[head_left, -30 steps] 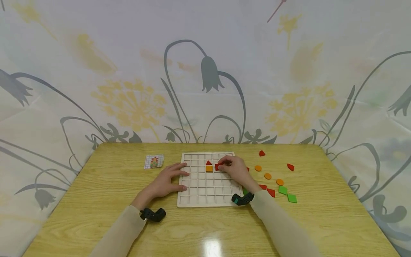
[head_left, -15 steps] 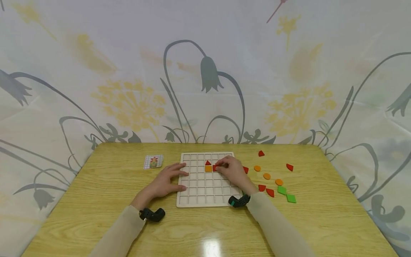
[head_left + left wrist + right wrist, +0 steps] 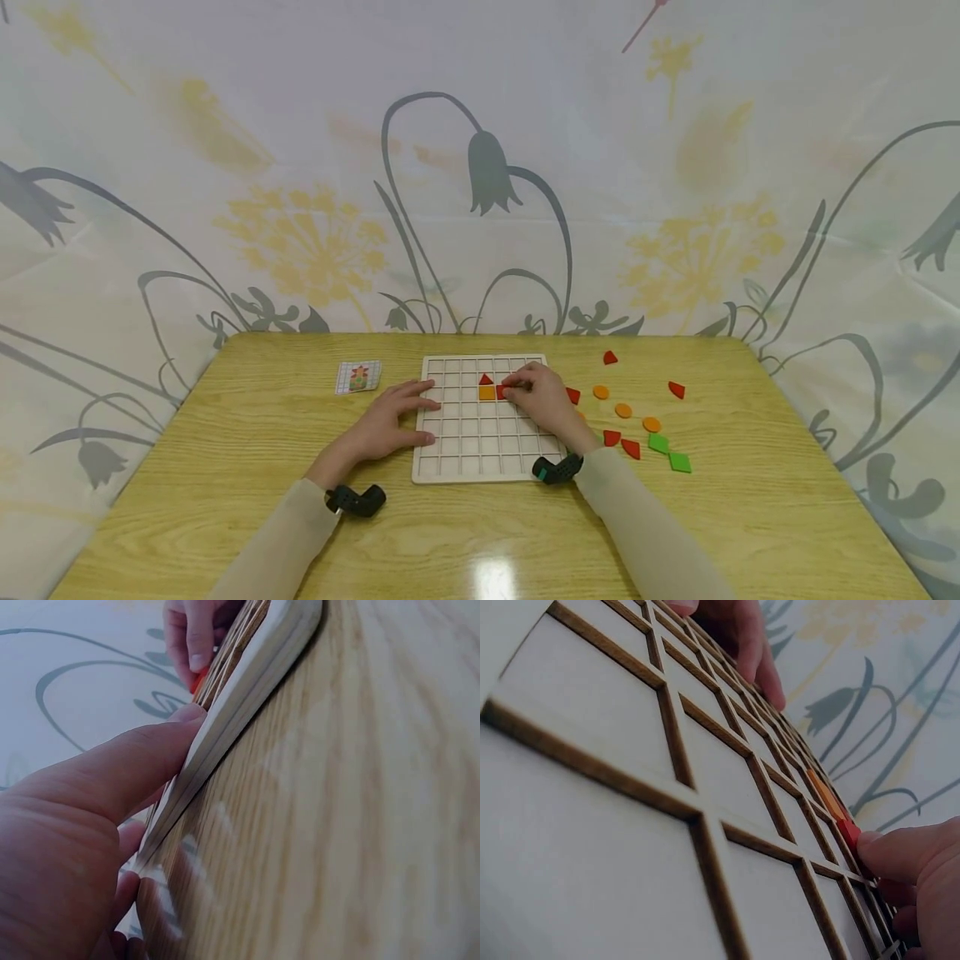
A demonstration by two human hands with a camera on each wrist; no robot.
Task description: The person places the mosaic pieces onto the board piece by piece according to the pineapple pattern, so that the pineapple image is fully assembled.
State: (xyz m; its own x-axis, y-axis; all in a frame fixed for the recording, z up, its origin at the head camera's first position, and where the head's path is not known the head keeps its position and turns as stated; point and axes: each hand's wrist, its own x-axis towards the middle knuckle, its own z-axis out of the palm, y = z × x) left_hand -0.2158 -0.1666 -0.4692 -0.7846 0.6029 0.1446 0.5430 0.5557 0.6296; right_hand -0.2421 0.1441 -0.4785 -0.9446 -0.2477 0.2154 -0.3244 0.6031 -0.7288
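A pale wooden grid board (image 3: 465,467) lies flat on the table. In it sit an orange square tile (image 3: 487,392) and, just above that, a red triangle tile (image 3: 486,380). My right hand (image 3: 546,402) pinches a red tile (image 3: 501,392) at the cell right of the orange square; the fingers hide part of its shape. The right wrist view has the thumb against this red tile (image 3: 848,833), close beside the orange one (image 3: 824,795). With fingers spread and fairly straight, my left hand (image 3: 386,423) rests on the board's left edge, fingertips over the rim.
Loose pieces lie right of the board: orange discs (image 3: 623,411), green diamonds (image 3: 658,443) and several red rounded-edge pieces (image 3: 612,437). Some are partly behind the right hand and wrist. A picture card (image 3: 358,377) lies left of the board. A patterned cloth hangs behind the table.
My right hand has shifted slightly left with the red tile, bringing it beside the orange square; during the last half second it barely moves. The left hand stays on the board's edge.
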